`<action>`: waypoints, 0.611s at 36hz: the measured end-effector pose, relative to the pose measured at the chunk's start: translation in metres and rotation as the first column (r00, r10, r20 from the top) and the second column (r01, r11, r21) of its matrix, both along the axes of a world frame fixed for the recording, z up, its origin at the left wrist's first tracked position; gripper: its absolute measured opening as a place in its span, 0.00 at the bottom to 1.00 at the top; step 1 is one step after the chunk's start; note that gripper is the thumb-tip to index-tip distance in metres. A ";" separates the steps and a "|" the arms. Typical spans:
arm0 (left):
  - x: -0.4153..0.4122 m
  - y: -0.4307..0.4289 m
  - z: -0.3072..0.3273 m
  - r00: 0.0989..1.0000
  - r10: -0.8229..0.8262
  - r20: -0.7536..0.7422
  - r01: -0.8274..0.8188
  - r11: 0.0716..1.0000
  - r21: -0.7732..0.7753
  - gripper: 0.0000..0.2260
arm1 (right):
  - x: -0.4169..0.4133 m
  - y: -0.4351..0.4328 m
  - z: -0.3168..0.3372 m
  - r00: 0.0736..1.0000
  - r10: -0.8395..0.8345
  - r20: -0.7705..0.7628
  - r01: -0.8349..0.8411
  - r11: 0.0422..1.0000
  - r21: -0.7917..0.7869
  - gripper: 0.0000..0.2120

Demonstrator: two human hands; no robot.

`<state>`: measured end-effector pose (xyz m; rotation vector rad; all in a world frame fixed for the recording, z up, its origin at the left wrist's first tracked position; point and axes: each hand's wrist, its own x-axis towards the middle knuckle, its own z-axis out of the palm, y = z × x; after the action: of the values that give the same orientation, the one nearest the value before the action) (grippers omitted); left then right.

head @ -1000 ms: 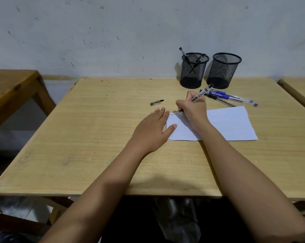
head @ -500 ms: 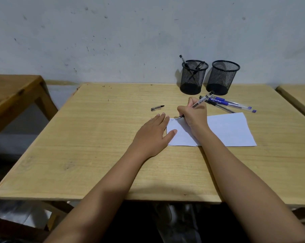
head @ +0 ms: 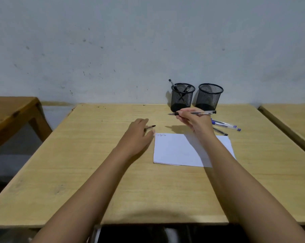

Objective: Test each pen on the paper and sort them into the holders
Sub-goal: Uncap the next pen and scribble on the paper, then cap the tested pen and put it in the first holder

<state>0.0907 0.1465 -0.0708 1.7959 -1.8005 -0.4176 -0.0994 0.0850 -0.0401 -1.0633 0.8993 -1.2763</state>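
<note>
The right hand (head: pixel 194 120) pinches a pen (head: pixel 203 112) level in the air, nib leftward, in front of the left holder (head: pixel 182 99), clear of the paper (head: pixel 176 151), which bears scribbles at its far-left corner. The left hand (head: pixel 137 135) covers the cap (head: pixel 151 127) on the table (head: pixel 95 172); whether its fingers have closed on it I cannot tell. The test looks done and recapping is in hand: next, lift the cap to the nib, then pick a holder.

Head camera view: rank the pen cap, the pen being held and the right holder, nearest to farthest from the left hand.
1. Pen cap, at the left hand fingertips.
2. Pen, held up in the right hand, further right.
3. Right holder, at the table far edge.
</note>
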 end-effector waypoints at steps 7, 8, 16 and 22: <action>0.013 -0.024 -0.015 0.996 0.055 0.077 -0.054 0.998 -0.010 0.12 | -0.013 -0.011 0.009 0.998 0.058 -0.040 -0.058 0.998 -0.005 0.03; 0.013 -0.026 -0.016 0.997 0.060 0.053 -0.058 0.997 -0.044 0.11 | -0.014 -0.012 0.011 0.996 0.066 -0.059 -0.066 0.998 -0.001 0.02; 0.000 -0.032 -0.001 0.919 0.047 -0.392 -0.086 0.993 -0.081 0.05 | -0.011 -0.015 0.009 0.990 0.127 -0.063 -0.124 0.991 0.049 0.02; -0.016 -0.036 0.013 0.795 0.013 -0.606 -0.072 0.995 -0.073 0.05 | -0.010 -0.014 0.009 0.995 0.081 0.065 -0.089 0.989 0.120 0.02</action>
<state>0.0751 0.1109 -0.0581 1.4095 -1.2947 -0.7792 -0.1090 0.0709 -0.0311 -0.9524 0.8667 -1.1616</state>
